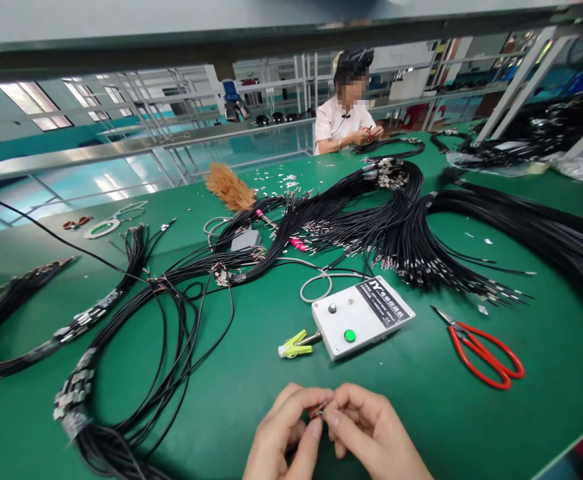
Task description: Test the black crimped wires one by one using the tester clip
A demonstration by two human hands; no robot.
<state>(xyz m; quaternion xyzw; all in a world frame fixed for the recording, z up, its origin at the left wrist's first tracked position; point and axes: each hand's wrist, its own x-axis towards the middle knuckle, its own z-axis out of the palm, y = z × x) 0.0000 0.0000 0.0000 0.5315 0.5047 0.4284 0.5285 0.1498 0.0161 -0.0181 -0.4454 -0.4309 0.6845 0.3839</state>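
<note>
Item: small metal fitting (321,409), near centre, pinched between left hand (284,433) and right hand (371,433), fingertips together. Step judged: fitting being assembled. Steady fine alignment is called for.

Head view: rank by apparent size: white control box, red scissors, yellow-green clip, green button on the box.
1. white control box
2. red scissors, close to the box in extent and nearer the camera's edge, so unsure
3. yellow-green clip
4. green button
</note>
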